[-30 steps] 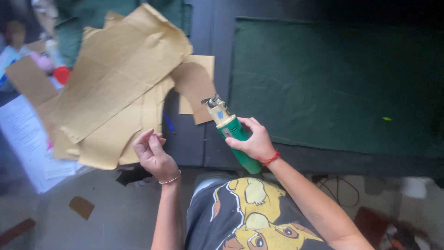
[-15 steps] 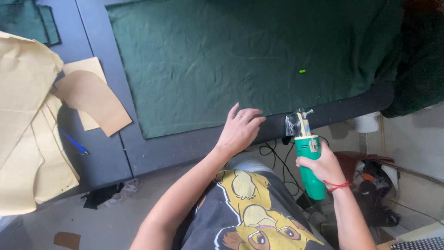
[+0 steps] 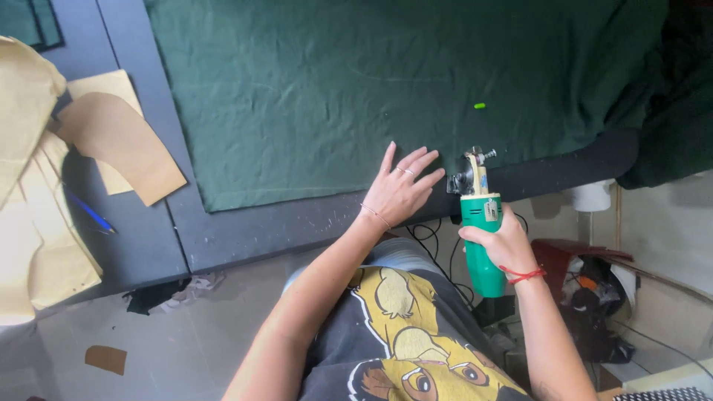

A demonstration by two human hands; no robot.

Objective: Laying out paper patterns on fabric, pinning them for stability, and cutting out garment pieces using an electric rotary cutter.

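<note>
Right hand (image 3: 503,241) wrapped tight around the green electric cutter (image 3: 479,230), held at the near edge of the dark surface (image 3: 245,234), its blade head just touching the edge of the green fabric (image 3: 371,82). The tool's long axis runs near to far, head pointing away from the person, handle back toward the body. Left hand (image 3: 397,191) lies flat, fingers spread, pressing the cloth down just left of the blade, holding nothing. No cut line shows in the fabric yet, so by the look of it the cutting has not begun. Tan paper patterns (image 3: 119,145) and a blue pen (image 3: 89,212) sit well off to the left.

Dark table (image 3: 245,234) carries green cloth (image 3: 356,82), tan paper patterns (image 3: 119,145), blue pen (image 3: 90,213).
</note>
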